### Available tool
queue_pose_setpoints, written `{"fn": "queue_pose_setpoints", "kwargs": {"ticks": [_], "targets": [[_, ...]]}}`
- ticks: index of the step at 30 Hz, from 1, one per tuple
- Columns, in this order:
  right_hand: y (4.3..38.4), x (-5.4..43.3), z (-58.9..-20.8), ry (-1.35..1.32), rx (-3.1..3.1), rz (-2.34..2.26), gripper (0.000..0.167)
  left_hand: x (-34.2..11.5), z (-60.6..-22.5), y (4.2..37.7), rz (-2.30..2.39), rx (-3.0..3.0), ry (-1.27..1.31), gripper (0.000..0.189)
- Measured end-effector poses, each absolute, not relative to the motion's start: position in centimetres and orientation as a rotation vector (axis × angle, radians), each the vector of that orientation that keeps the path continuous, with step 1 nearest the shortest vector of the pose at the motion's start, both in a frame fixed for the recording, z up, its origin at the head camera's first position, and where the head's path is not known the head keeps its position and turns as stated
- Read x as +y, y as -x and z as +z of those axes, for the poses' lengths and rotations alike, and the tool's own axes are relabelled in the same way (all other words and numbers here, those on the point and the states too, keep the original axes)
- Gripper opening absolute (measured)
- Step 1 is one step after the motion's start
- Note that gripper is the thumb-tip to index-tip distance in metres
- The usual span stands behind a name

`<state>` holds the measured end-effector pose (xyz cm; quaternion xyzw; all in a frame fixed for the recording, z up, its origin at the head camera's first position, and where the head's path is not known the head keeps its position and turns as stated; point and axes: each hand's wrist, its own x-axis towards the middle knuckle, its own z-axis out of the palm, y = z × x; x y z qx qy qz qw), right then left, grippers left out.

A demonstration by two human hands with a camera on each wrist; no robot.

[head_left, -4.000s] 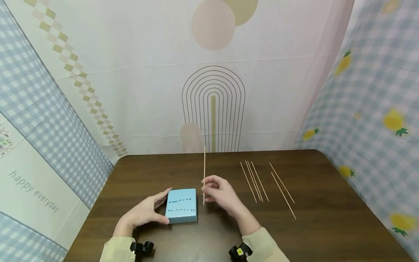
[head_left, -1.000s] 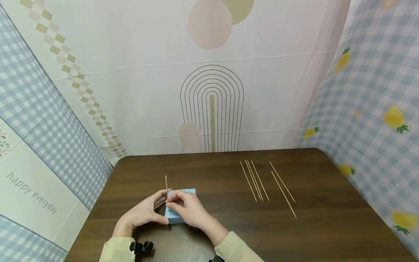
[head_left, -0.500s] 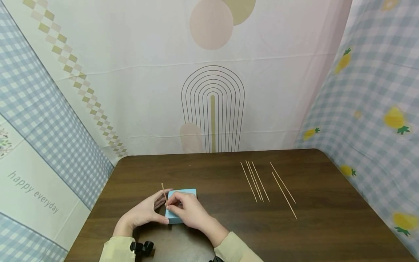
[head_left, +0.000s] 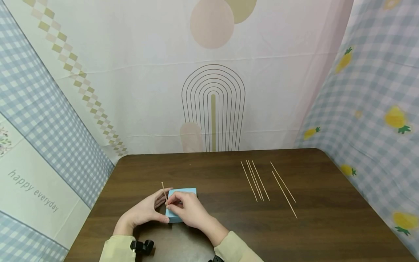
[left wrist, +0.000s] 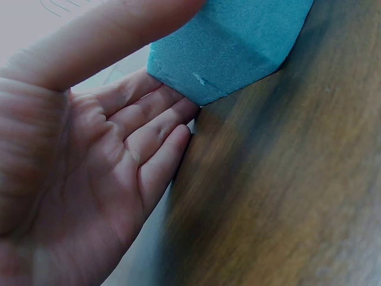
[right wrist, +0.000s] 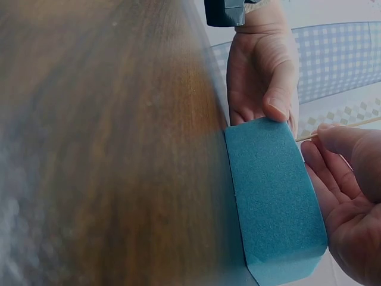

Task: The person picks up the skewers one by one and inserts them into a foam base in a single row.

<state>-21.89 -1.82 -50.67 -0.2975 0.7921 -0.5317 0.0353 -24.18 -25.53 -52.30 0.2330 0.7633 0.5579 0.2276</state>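
We saw the left hand hold the block on the table, probably for steadying it, while the right hand pinched a tilted stick near the block's left edge.

We look forward and down at the table from the head. Both wrist views (close, tilted sideways) face and share the block.

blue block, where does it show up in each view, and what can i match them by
Head: block below centre, slightly left.
Left wrist: at the top, right of centre, cut off by the edge.
Right wrist: lower part, right of centre.
Shared landmark: left hand, touching it in all three.
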Motion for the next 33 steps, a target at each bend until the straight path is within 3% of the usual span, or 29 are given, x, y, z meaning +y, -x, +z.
{"fn": "queue_pose_setpoints", "kwargs": {"ticks": [33], "targets": [[21.89,-1.14,-49.92,0.809,2.225,-1.737,0.03,-25.5,-52.19,24.13,1.508,2.115,-0.632,0.106]]}}
